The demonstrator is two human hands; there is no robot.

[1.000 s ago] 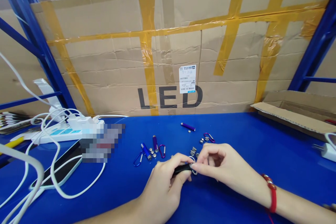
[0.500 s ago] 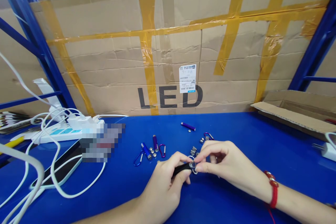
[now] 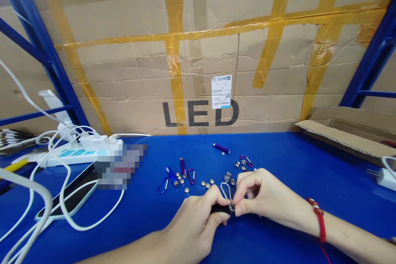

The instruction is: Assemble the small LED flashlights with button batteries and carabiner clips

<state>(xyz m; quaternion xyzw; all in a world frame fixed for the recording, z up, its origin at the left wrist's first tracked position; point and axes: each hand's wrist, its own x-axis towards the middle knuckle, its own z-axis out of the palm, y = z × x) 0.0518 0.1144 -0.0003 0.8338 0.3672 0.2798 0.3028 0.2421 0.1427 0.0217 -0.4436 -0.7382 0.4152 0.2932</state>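
Note:
My left hand [image 3: 198, 225] is closed around a small black keychain flashlight [image 3: 220, 209], its silver end toward the right. At that end, my right hand [image 3: 264, 194] pinches with thumb and forefinger; the fingertips partly hide the metal piece between them. A silver carabiner [image 3: 226, 191] stands up just behind the fingertips. Beyond the hands lie button cells [image 3: 208, 185], some stacked cells [image 3: 227, 176], and a purple carabiner [image 3: 246, 161]. Farther left are a blue tube [image 3: 172, 176], a blue carabiner [image 3: 162, 185], a purple tube [image 3: 182, 167] and a dark red carabiner [image 3: 191, 176].
Another purple tube [image 3: 221, 148] lies toward the back of the blue table [image 3: 139, 231]. White cables, a power strip [image 3: 77, 152] and a phone [image 3: 71, 198] occupy the left. A large cardboard sheet [image 3: 136, 82] stands behind; an open carton [image 3: 346, 136] is at right.
Both hands have moved slightly down toward me with the flashlight. Its silver carabiner now shows upright, and button cells formerly hidden behind the hands are visible.

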